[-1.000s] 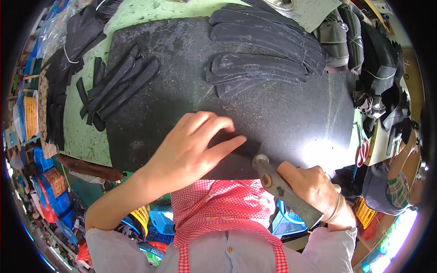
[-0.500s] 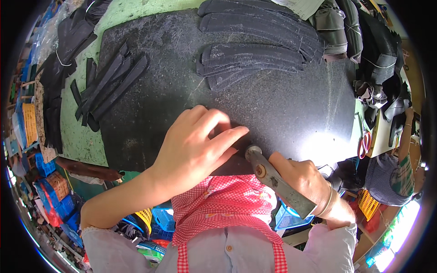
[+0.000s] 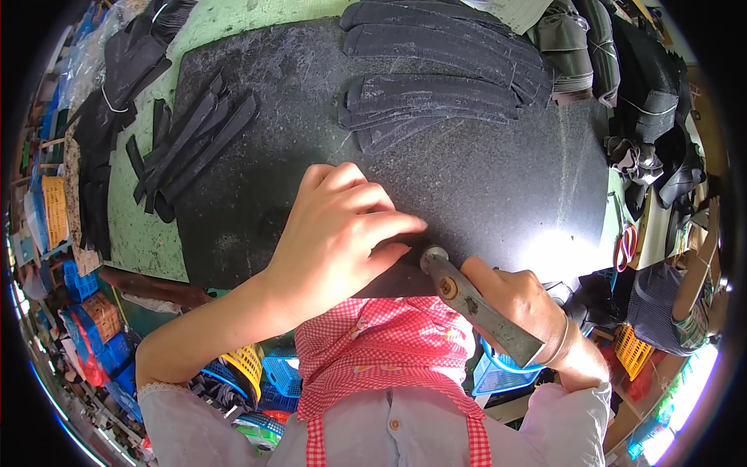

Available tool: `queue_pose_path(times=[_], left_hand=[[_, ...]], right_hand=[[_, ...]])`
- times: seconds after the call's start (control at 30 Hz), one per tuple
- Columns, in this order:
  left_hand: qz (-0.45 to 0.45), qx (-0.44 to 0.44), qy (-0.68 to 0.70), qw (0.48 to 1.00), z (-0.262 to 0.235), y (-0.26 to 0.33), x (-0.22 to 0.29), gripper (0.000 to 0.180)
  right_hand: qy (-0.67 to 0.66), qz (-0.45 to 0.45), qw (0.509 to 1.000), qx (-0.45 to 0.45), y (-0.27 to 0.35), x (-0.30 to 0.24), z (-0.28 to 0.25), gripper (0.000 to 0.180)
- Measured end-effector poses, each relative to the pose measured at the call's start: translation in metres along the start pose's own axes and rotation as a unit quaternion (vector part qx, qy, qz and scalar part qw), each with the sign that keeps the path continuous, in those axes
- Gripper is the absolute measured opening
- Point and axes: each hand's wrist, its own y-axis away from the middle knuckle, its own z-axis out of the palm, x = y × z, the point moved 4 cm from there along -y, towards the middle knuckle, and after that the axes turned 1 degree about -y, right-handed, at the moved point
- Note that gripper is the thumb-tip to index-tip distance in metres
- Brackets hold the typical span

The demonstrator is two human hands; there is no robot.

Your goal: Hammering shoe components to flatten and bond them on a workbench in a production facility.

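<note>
A hammer [image 3: 481, 310] with a worn metal head and a small round face is gripped in my right hand [image 3: 520, 302]. Its round face rests at or just above the near edge of the black mat [image 3: 498, 194]. My left hand [image 3: 342, 233] presses down just left of the hammer face, fingers bent and thumb near the index finger. Something dark seems to lie under those fingertips, but against the black mat I cannot make out what it is.
Stacked black strips [image 3: 436, 97] lie at the mat's far side. Loose narrow black strips [image 3: 194, 144] sit at the left. Tied black bundles [image 3: 568, 54] and red-handled scissors [image 3: 625, 245] are at the right. A co-worker's arm [image 3: 700, 272] shows at far right.
My left hand has shifted slightly, its fingers bunching and the thumb drawing closer to the index finger. The hammer has barely moved. The co-worker's arm at far right has moved.
</note>
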Motion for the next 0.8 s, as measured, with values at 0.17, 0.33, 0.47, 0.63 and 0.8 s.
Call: queue_pose_path(times=[0.17,0.33,0.47,0.63,0.8], left_hand=[[0.092,0.041,-0.011,0.995,0.001,0.002,-0.003,0.024],[0.198,0.09,-0.101,0.971,0.003,0.009,-0.002,0.02],[0.229,0.078,-0.119,0.963,0.004,0.009,-0.002,0.023],[0.196,0.058,-0.109,0.973,0.001,0.012,0.0,0.028],[0.133,0.062,-0.03,0.989,-0.012,0.016,-0.022,0.024]], right_hand=[[-0.006,0.003,1.0,-0.003,0.0,0.0,-0.004,0.03],[0.047,0.011,0.998,0.036,0.001,-0.003,-0.023,0.025],[0.027,-0.046,0.998,0.04,-0.011,-0.004,-0.014,0.018],[0.101,0.023,0.993,0.056,-0.008,-0.009,-0.016,0.026],[0.083,-0.033,0.996,0.025,-0.026,-0.012,-0.021,0.026]])
